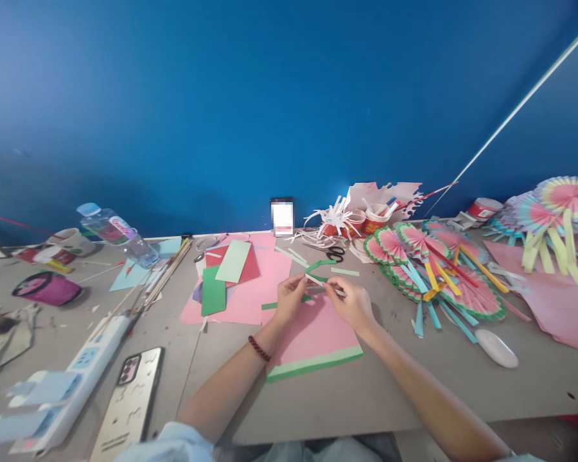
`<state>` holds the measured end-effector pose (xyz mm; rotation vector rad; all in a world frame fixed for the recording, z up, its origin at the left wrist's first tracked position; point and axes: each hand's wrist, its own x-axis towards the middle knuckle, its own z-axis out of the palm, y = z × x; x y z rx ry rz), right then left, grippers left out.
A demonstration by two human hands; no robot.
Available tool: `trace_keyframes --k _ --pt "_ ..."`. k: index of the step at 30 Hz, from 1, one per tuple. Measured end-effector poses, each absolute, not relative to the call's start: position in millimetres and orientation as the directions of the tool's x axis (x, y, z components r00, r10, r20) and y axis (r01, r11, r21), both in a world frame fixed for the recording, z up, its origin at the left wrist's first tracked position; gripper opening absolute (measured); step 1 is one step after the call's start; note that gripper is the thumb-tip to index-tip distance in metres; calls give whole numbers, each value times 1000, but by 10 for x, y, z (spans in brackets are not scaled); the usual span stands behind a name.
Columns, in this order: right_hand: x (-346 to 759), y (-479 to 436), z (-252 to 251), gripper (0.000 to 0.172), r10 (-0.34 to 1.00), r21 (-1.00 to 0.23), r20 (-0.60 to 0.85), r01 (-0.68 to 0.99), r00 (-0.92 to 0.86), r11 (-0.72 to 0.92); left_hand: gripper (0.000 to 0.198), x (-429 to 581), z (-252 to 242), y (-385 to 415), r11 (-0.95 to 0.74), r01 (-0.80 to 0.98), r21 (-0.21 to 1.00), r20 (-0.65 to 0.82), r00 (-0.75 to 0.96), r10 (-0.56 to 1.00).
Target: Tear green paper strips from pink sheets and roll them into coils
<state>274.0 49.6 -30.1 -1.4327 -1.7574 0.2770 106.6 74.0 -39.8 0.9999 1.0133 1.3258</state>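
Between my two hands stretches a narrow white paper strip. My left hand pinches its left end, and a beaded bracelet sits on that wrist. The fingers of my right hand are closed on the right end. Below both hands lies a pink paper sheet with a light green and a dark green band along its near edge. Green paper strips lie just beyond and beside the fingers. My hands partly cover the sheet's far edge.
Black scissors lie beyond my right hand. Pleated paper fans and a white mouse are at the right. Coloured paper pieces, a power strip, a patterned phone and a tilted bottle occupy the left. Another phone leans on the wall.
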Motion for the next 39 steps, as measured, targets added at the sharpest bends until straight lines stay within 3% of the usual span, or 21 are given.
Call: trace_keyframes --k 8,39 --pt "2741 483 -279 30 917 -613 398 750 22 248 41 1064 -378 717 29 -239 970 -24 24 999" --pt "2732 485 -256 29 913 -584 404 785 64 204 36 1071 -338 693 21 -288 957 -3 65 998"
